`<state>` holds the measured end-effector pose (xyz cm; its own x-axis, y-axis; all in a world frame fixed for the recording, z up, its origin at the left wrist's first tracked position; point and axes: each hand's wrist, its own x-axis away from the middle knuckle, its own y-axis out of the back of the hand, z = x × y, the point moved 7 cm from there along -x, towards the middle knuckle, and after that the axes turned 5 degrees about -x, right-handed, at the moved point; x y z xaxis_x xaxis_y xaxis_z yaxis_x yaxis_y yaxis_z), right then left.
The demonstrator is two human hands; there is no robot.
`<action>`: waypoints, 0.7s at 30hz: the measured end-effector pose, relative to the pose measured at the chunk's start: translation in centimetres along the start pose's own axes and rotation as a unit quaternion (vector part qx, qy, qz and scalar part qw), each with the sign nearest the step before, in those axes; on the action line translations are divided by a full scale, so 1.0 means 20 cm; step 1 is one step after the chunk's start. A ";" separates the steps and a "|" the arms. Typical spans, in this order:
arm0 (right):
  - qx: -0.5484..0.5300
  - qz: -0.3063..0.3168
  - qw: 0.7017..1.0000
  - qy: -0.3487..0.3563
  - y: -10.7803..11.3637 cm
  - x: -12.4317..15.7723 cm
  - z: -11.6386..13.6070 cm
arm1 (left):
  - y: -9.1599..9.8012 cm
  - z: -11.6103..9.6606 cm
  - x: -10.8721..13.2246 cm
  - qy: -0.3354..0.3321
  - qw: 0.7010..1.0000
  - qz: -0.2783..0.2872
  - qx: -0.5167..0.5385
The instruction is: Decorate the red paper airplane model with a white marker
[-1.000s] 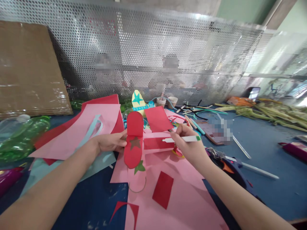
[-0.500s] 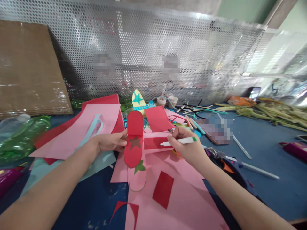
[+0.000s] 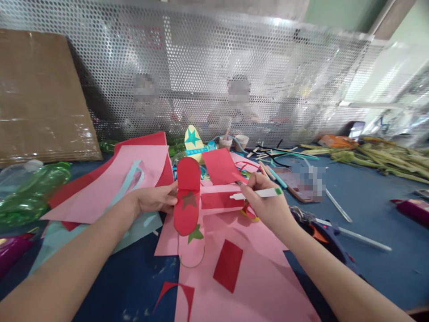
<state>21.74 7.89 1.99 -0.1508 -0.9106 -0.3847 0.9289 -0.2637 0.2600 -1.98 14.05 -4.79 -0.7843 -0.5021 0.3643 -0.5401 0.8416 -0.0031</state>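
In my right hand (image 3: 266, 201) is a white marker (image 3: 256, 194) with a green end, its tip over a red paper strip (image 3: 217, 200) that lies on pink paper. My left hand (image 3: 161, 197) pinches the left edge of a folded red paper cutout (image 3: 187, 212) with rounded ends and a brown star on its lower half. Just below the cutout shows a green star (image 3: 195, 234). A red paper square (image 3: 221, 166) sits behind the strip. Nearer me, a dark red paper piece (image 3: 228, 266) and a curved red scrap (image 3: 177, 290) lie on and beside the pink sheet (image 3: 261, 277).
Green plastic bottles (image 3: 40, 194) and pink and red sheets (image 3: 117, 179) are at left. A glue gun (image 3: 321, 237) rests by my right forearm. Beyond are a phone (image 3: 303, 188), paper cups (image 3: 241, 142) and dried husks (image 3: 378, 156). A perforated screen (image 3: 201, 58) stands behind.
My right hand has shifted slightly to the right, carrying the marker tip along the red strip. My left hand and the red cutout stay nearly still.
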 end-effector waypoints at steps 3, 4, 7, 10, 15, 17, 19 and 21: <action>-0.007 -0.004 1.000 0.002 -0.01 0.00 -0.01 | 0.00 0.00 0.00 -0.001 1.000 -0.004 0.005; -0.013 0.000 1.000 0.007 -0.01 0.00 -0.01 | 0.00 0.00 0.00 -0.001 1.000 -0.005 0.006; -0.042 0.024 0.999 0.012 -0.03 0.00 0.00 | 0.01 0.00 0.00 -0.002 1.000 -0.004 0.008; -0.068 0.023 0.997 -0.028 -0.03 0.00 -0.03 | 0.00 0.00 0.00 -0.005 1.000 -0.003 0.010; -0.067 -0.022 0.997 -0.034 0.04 -0.02 -0.02 | 0.01 0.01 0.00 -0.004 1.000 -0.003 0.011; -0.070 -0.030 0.996 -0.037 0.06 -0.03 -0.02 | 0.02 0.01 0.00 -0.003 1.000 -0.002 0.015; -0.068 -0.040 0.996 -0.042 0.07 -0.04 -0.03 | 0.02 0.02 -0.01 -0.003 1.000 0.000 0.017; -0.051 -0.050 0.997 -0.027 0.08 -0.04 -0.02 | 0.02 0.02 -0.01 -0.004 1.000 0.000 0.016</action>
<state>23.46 8.43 2.32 -0.2606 -0.8974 -0.3560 0.9373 -0.3236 0.1297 -2.16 14.49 -5.20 -0.7871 -0.5036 0.3563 -0.5494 0.8349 -0.0337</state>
